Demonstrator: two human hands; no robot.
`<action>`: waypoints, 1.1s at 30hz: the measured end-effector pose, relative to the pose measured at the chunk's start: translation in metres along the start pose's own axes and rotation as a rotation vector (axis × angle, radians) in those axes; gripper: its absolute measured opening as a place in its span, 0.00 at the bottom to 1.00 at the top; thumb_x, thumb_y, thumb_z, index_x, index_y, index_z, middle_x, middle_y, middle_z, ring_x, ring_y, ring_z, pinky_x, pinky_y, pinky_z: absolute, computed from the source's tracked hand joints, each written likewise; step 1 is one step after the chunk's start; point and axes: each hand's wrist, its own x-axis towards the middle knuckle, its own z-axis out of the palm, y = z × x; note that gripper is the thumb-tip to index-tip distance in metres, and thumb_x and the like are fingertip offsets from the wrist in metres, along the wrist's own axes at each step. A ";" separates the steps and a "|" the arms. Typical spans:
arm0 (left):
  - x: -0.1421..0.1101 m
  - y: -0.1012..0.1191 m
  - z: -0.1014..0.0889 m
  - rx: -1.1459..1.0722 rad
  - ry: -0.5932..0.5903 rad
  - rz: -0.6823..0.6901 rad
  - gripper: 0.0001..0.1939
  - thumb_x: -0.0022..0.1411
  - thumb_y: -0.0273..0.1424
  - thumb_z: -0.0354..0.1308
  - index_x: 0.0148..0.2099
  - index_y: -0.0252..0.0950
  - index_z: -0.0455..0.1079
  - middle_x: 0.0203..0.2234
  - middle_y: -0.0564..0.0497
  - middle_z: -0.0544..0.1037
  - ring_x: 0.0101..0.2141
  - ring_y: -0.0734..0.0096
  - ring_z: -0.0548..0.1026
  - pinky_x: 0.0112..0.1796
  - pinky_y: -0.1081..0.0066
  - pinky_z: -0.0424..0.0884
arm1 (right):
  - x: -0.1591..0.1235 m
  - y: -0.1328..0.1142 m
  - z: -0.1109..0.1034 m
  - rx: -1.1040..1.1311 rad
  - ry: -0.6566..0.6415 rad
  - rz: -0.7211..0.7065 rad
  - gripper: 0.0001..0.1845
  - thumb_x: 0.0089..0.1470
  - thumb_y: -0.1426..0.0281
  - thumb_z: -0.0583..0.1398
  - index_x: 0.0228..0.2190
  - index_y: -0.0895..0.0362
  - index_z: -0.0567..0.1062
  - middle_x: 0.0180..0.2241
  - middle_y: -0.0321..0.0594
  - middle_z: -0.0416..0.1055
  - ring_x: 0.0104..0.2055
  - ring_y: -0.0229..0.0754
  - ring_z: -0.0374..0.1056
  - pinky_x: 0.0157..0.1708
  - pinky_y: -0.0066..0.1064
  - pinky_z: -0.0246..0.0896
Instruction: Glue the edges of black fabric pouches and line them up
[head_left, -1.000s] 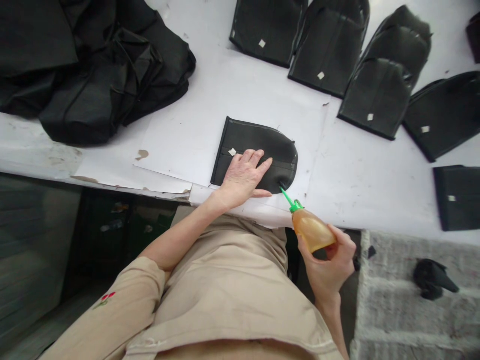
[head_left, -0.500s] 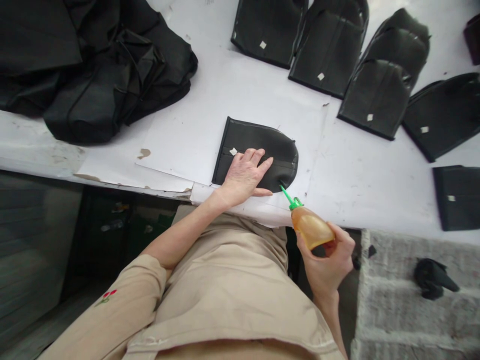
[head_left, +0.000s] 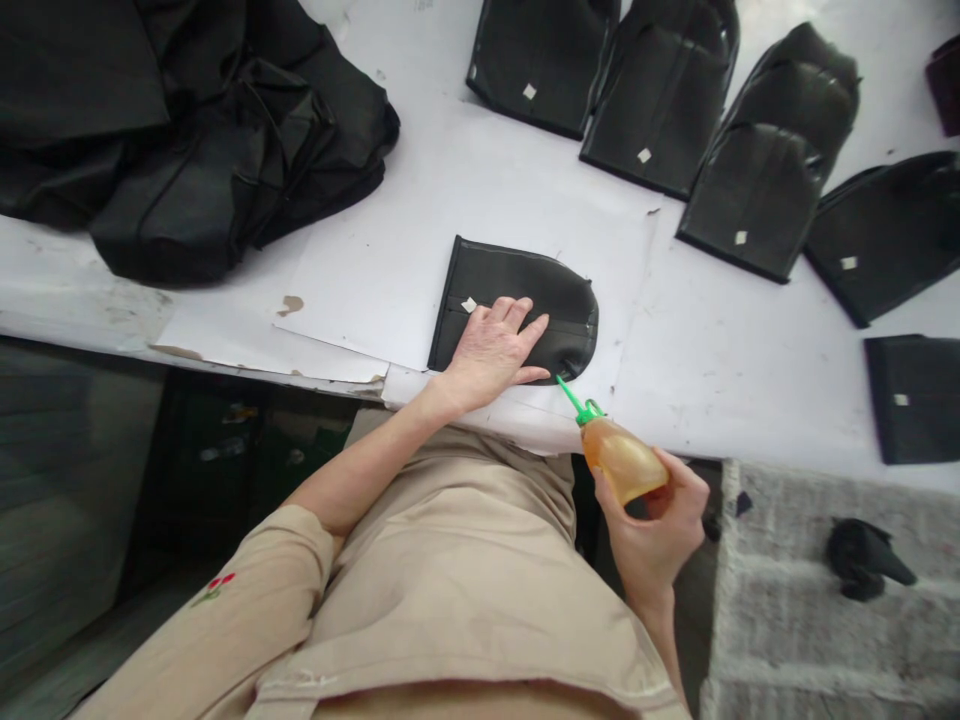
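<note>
A flat black pouch-like piece [head_left: 517,268] with one rounded end and a small white tag [head_left: 469,305] lies on the white table [head_left: 420,190]. My left hand [head_left: 491,350] rests on it with fingers spread, pressing it to the surface. In my right hand [head_left: 667,520] is a squeeze bottle [head_left: 622,458] of amber liquid, gripped at its base between thumb and fingers. Its green nozzle [head_left: 570,395] points up and left, the tip at the piece's lower edge near the rounded end. Whether liquid comes out is too small to tell.
Several similar black pieces [head_left: 656,110] with white tags lie at the back and right. A heap of black material [head_left: 195,140] covers the table's left. Below right, a grey rough surface [head_left: 795,640] carries a dark crumpled scrap [head_left: 866,558]. The table's front edge runs before my body.
The bottle's nozzle tip has shifted slightly left and down along the piece's lower edge. My left hand keeps its place on the piece.
</note>
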 end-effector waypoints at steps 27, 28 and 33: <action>0.006 -0.004 -0.001 -0.083 0.022 -0.028 0.29 0.69 0.41 0.66 0.66 0.31 0.70 0.63 0.33 0.71 0.60 0.42 0.68 0.53 0.52 0.70 | -0.011 -0.026 0.026 0.202 -0.073 0.024 0.32 0.48 0.64 0.76 0.53 0.56 0.74 0.46 0.44 0.75 0.43 0.47 0.77 0.39 0.35 0.77; 0.006 -0.005 0.000 -0.105 0.032 -0.033 0.28 0.69 0.41 0.65 0.65 0.31 0.71 0.62 0.33 0.71 0.59 0.42 0.69 0.54 0.52 0.70 | -0.010 -0.027 0.027 0.206 -0.077 0.020 0.32 0.49 0.64 0.76 0.53 0.56 0.74 0.45 0.44 0.75 0.43 0.46 0.77 0.39 0.35 0.77; -0.001 -0.024 0.001 -0.410 0.216 -0.035 0.20 0.74 0.36 0.59 0.63 0.33 0.71 0.56 0.38 0.74 0.56 0.54 0.73 0.55 0.58 0.72 | -0.011 -0.031 0.030 0.232 -0.109 0.021 0.32 0.50 0.64 0.75 0.54 0.56 0.73 0.45 0.44 0.76 0.41 0.44 0.77 0.37 0.32 0.77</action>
